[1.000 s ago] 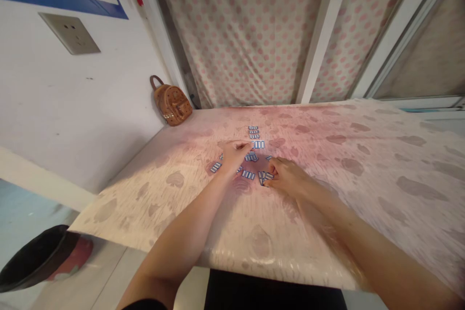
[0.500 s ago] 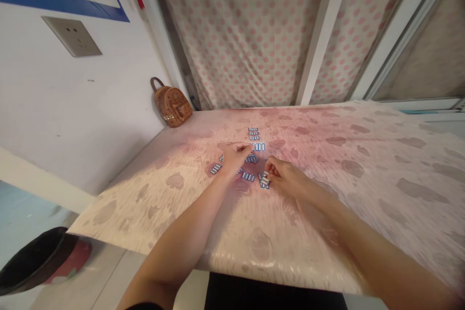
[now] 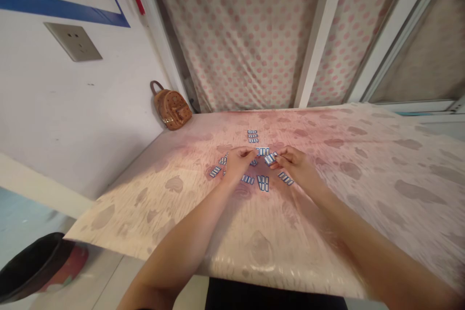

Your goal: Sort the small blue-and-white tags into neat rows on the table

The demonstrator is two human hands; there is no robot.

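Note:
Raised over the table, my left hand (image 3: 241, 161) pinches a small flat blue piece with white bars (image 3: 262, 151). My right hand (image 3: 292, 160) is closed on a second such piece, a tilted white-barred blue piece (image 3: 270, 159), held close to the first. Below the hands lie several similar pieces: a single piece (image 3: 285, 178) under my right hand, an overlapping pair (image 3: 263, 183) to its left, another piece (image 3: 248, 179), and one at the far left (image 3: 215, 171). My left hand partly hides others. Farther back, a neat stack of rows (image 3: 253, 136) lies on the tablecloth.
A patterned plastic cloth (image 3: 261, 247) covers the table. A small brown backpack (image 3: 172, 109) leans by the wall at the back left. A dark-lined bin (image 3: 39, 266) stands on the floor at left. A dotted curtain (image 3: 240, 34) hangs behind the table.
My right hand has risen from the pieces near the front, bringing one up beside the left hand's piece. A piece below the right hand now shows. My left hand stays nearly in place.

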